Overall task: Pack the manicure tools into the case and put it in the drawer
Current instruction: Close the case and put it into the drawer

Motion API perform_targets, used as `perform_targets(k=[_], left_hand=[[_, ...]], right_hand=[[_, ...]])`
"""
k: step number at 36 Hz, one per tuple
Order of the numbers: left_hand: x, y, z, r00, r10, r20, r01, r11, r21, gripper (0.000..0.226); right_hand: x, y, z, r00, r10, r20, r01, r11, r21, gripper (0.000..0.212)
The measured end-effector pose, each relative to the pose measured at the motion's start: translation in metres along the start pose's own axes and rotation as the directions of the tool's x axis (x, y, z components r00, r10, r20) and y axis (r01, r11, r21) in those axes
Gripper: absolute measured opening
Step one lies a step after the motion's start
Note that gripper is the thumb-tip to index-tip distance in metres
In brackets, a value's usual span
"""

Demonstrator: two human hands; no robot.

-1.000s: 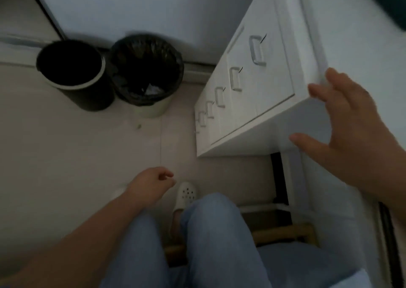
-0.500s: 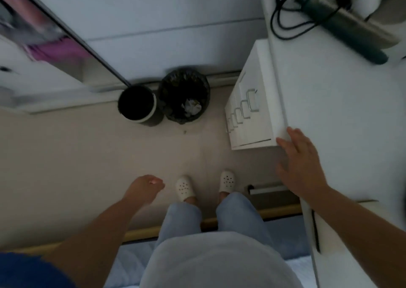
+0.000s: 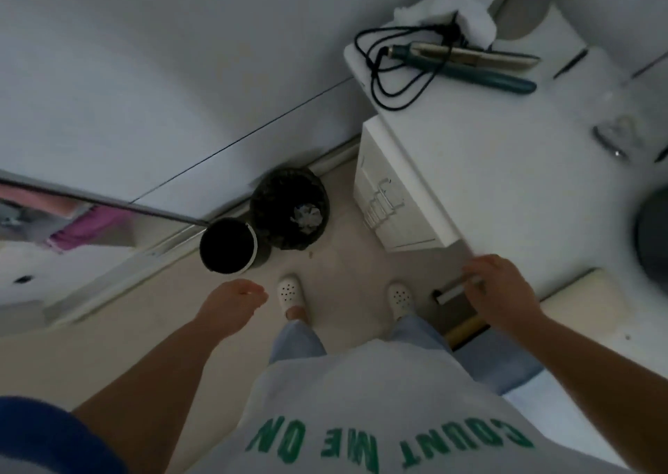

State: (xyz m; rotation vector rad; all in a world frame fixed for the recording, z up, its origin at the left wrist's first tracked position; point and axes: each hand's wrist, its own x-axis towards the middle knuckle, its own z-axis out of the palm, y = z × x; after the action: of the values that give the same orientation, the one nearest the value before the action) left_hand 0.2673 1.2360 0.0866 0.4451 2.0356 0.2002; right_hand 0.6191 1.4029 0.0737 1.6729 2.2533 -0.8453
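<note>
Steel-grey and blurred, lying far right on the white bench (image 3: 470, 148), well beyond and right of the right hand (image 3: 502, 293): the manicure tools (image 3: 614, 137), long axes unreadable. Resting that nearer hand at the bench's near edge, grip impossible to tell; letting the left hand (image 3: 231, 303) hang loosely curled, empty.

Right hand (image 3: 500, 289) on desk edge (image 3: 466, 228)

Bare desk (image 3: 499, 191) lies beyond the right fingers (image 3: 480, 267) (hair straightener (image 3: 480, 65) far off); two bins (image 3: 260, 228) ahead of the left fingers (image 3: 253, 293).
</note>
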Motion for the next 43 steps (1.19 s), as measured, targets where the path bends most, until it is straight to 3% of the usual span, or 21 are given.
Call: perform_targets(k=[3,5,8,12,15,18,21,24,31,35,38,43], left_hand=[[0.027,0.008,-0.032,0.994,0.058,0.096,-0.075,0.98,0.186,0.015],[0.041,0.019,-0.05,0.989,0.085,0.123,-0.113,0.963,0.244,0.003],[0.061,0.04,-0.07,0.986,0.116,0.123,-0.144,0.955,0.258,0.008],[0.076,0.069,-0.075,0.982,0.107,0.155,-0.146,0.954,0.264,0.01],[0.08,0.083,-0.07,0.975,0.128,0.179,-0.182,0.927,0.328,0.014],[0.084,0.096,-0.057,0.968,0.167,0.189,-0.217,0.935,0.281,0.017],[0.086,0.11,-0.038,0.957,0.195,0.215,-0.239,0.949,0.205,0.016],[0.092,0.125,-0.019,0.945,0.194,0.264,-0.244,0.955,0.171,0.005],[0.132,0.176,0.026,0.908,0.212,0.362,-0.292,0.939,0.181,0.011],[0.158,0.213,0.059,0.881,0.226,0.415,-0.274,0.96,0.061,0.017],[0.172,0.236,0.078,0.866,0.174,0.469,-0.196,0.981,-0.003,0.022],[0.189,0.249,0.096,0.83,0.107,0.548,-0.095,0.994,-0.05,0.026]], right_hand=[[-0.016,-0.018,0.019,0.966,0.255,-0.04,-0.248,0.96,0.128,0.019],[-0.027,-0.033,0.034,0.918,0.395,-0.023,-0.383,0.901,0.203,0.019],[-0.044,-0.057,0.064,0.828,0.533,0.172,-0.559,0.807,0.188,0.021],[-0.062,-0.075,0.094,0.736,0.518,0.437,-0.63,0.76,0.159,0.028],[-0.065,-0.079,0.105,0.699,0.524,0.487,-0.67,0.717,0.19,0.028],[-0.061,-0.081,0.104,0.704,0.515,0.488,-0.687,0.667,0.288,0.027],[-0.047,-0.077,0.099,0.662,0.55,0.508,-0.749,0.497,0.438,0.031],[-0.021,-0.076,0.094,0.656,0.549,0.519,-0.736,0.31,0.602,0.03],[0.047,-0.084,0.074,0.7,0.573,0.425,-0.623,0.2,0.757,0.017],[0.093,-0.096,0.072,0.707,0.562,0.429,-0.456,-0.101,0.884,0.003],[0.126,-0.106,0.072,0.684,0.564,0.462,-0.346,-0.307,0.887,0.01],[0.16,-0.117,0.081,0.602,0.604,0.522,-0.241,-0.485,0.84,0.007]])
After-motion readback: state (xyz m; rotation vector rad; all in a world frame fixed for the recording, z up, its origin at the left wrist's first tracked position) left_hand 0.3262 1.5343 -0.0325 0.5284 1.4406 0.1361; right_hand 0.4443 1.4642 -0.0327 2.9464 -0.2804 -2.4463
